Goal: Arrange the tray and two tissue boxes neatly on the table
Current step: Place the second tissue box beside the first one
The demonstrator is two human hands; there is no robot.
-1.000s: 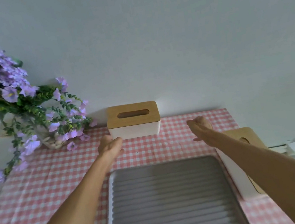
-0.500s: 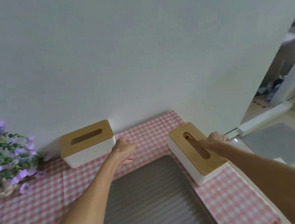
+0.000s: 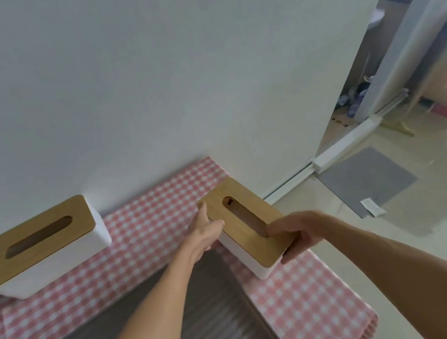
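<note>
Far tissue box — white body, wooden slotted lid; stands against the wall, beyond the tray's far left corner, untouched.

Tray — grey, ribbed floor, raised rim; lies on the pink checked cloth, both forearms crossing above it. Probably stiff and light.

Left hand — fingers spread fairly wide, laid against the near box's long side that faces the tray, one fingertip up at the lid's far corner. A bracing touch; not closed round anything.

Near tissue box — same make, set askew just beyond the tray's right edge, close to the table's edge. Likely rigid and light (fill unknown); smooth sides may slip, so opposite sides suit best.

Right hand — curled over the lid's near end, thumb on top, fingers under the rim; clasping the box.
</note>
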